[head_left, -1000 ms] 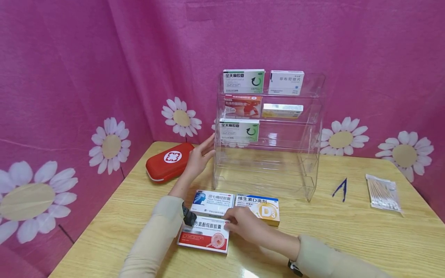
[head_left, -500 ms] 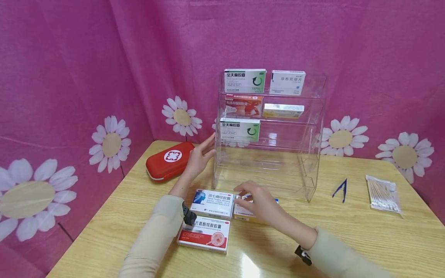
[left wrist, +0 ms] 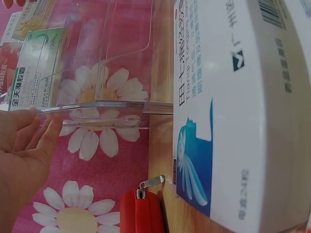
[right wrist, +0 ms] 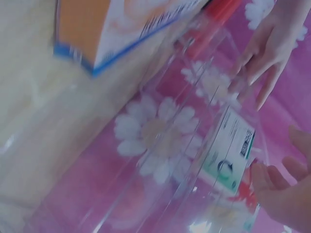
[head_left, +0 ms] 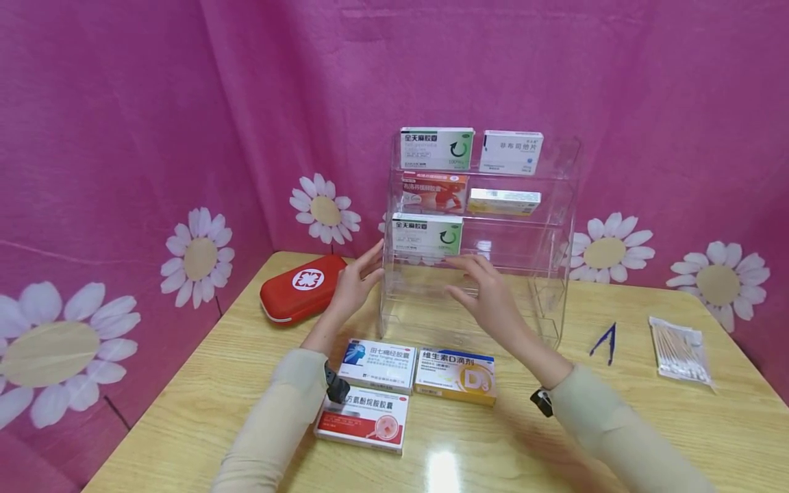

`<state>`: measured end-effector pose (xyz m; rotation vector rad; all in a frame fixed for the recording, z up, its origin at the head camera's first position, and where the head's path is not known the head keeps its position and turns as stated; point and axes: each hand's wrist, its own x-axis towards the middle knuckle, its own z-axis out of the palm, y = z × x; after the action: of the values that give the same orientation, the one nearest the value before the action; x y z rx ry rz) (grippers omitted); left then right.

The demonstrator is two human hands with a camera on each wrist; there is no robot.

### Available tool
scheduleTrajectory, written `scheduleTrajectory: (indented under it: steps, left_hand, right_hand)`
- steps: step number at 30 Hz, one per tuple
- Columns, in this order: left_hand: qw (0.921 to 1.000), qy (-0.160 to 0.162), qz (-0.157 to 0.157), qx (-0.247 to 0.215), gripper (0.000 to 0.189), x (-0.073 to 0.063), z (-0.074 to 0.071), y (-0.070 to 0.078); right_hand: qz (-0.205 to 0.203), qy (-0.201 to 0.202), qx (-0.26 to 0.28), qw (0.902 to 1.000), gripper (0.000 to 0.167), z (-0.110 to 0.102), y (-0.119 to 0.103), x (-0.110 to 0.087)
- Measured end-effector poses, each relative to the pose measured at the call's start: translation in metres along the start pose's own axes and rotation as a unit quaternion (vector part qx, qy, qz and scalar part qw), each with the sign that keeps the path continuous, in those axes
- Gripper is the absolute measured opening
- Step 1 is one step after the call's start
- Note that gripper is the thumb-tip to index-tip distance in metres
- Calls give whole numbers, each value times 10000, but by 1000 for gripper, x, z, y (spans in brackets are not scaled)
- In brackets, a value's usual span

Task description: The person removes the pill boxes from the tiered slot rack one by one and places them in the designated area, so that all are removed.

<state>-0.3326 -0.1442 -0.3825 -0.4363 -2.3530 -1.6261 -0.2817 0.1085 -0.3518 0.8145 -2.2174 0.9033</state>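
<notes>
My left hand [head_left: 354, 287] touches the left side panel of a clear tiered display rack [head_left: 555, 229], fingers extended along its edge. My right hand [head_left: 490, 298] is raised before the rack's lower tiers, holding nothing, thumb and fingers apart. Just left of its fingertips, on the third tier, stands a green-and-white medicine box [head_left: 425, 236]. Below the hands, three medicine boxes lie on the table: a blue-and-white one [head_left: 379, 363], an orange-and-white vitamin D one [head_left: 456, 376] and, closer to me, a red-and-white one [head_left: 364, 421], partly covered by my left wrist.
Higher tiers carry another green-and-white box [head_left: 436, 149], a white box [head_left: 510, 153], a red box [head_left: 434, 193] and a yellow-and-white box [head_left: 504, 203]. A red zip case [head_left: 302, 291] lies left; blue tweezers [head_left: 607, 342] and bagged cotton swabs [head_left: 681, 349] lie right. A pink flowered curtain hangs behind.
My right hand has left the red-and-white box, passed over the vitamin D box and risen to the front of the rack. My left hand has stayed at the side panel.
</notes>
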Motion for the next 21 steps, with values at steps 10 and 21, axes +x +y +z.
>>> scheduleTrajectory:
  steps: [10, 21]
  left_hand:
    - [10000, 42, 53, 62, 59, 0, 1, -2]
    - [9999, 56, 2, 89, 58, -2, 0, -1]
  right_hand:
    - [-260, 327, -554, 9976, 46, 1, 27, 35]
    - [250, -110, -650, 9975, 47, 6, 48, 68]
